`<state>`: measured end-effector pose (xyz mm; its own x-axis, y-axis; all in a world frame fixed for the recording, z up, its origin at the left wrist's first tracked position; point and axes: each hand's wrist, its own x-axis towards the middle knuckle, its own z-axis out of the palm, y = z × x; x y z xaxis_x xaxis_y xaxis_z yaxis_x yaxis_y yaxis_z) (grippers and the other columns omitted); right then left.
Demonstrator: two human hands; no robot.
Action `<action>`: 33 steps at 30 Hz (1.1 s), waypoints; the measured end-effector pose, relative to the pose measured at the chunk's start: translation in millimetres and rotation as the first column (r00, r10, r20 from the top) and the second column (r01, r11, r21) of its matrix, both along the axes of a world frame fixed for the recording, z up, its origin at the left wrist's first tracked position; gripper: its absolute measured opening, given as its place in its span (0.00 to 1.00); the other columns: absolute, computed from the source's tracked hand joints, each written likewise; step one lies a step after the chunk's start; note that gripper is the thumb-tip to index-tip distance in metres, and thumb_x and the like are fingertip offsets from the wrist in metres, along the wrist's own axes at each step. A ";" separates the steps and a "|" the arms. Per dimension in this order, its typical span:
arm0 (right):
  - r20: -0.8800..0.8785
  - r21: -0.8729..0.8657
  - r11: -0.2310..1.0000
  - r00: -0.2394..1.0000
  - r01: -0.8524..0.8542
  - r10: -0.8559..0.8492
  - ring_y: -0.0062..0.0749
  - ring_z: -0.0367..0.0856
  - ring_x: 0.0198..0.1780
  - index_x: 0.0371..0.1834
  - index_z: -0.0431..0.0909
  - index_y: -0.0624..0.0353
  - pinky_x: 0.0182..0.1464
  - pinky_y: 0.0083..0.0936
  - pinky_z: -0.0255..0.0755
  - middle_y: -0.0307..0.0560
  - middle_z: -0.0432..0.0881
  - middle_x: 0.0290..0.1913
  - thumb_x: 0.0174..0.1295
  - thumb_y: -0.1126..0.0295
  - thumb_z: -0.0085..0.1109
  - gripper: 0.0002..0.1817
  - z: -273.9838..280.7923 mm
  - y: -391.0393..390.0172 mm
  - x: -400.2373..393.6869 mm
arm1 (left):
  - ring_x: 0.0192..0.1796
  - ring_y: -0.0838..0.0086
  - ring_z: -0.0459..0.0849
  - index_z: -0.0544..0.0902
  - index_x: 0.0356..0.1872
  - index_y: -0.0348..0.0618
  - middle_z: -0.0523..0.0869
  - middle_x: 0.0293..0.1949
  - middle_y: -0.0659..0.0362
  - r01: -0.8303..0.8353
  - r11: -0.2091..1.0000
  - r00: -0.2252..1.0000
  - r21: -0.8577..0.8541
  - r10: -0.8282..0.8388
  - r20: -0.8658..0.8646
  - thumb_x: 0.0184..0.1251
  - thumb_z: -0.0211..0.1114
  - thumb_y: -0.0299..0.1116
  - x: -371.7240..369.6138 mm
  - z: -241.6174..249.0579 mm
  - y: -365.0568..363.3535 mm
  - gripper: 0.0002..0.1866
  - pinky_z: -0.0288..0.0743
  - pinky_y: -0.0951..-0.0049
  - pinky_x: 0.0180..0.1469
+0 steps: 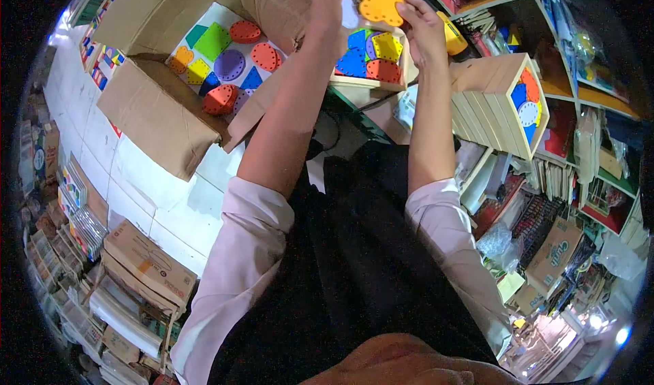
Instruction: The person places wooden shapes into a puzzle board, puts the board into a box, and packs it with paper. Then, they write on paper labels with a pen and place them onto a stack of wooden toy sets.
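Note:
My right hand (428, 34) pinches a yellow flower-shaped lacing piece (380, 4) with small holes round its edge. Close on its left, my left hand (328, 9) is raised at the top edge of the view, its fingers partly hidden, against a pale lavender lacing piece (350, 12). Below both hands sits a wooden box (371, 83) of blue, red, yellow and purple lacing pieces. Beside my left forearm, an open cardboard box (153, 102) has more pieces lying inside, among them a green one (212, 40) and a purple disc (229, 65).
On the right, several wooden boxes (487, 106) stand in a row, the end one showing coloured pieces. Crowded shelves (572, 99) rise behind them. A closed carton (150, 266) and stacked goods are at lower left, beside the white tiled floor (129, 194).

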<state>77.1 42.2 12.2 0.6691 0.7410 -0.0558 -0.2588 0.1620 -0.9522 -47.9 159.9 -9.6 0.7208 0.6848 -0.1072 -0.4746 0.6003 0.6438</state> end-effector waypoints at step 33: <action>0.536 -0.701 0.713 0.638 -0.030 0.553 0.33 0.75 0.43 0.47 0.76 0.57 0.48 0.25 0.69 0.47 0.77 0.41 0.52 0.69 0.59 0.17 -35.0 -46.2 -2.4 | 0.48 0.55 0.77 0.72 0.48 0.43 0.79 0.44 0.50 0.278 0.839 0.877 -0.467 -0.024 0.479 0.61 0.50 0.37 4.1 23.0 -17.1 0.16 0.68 0.45 0.53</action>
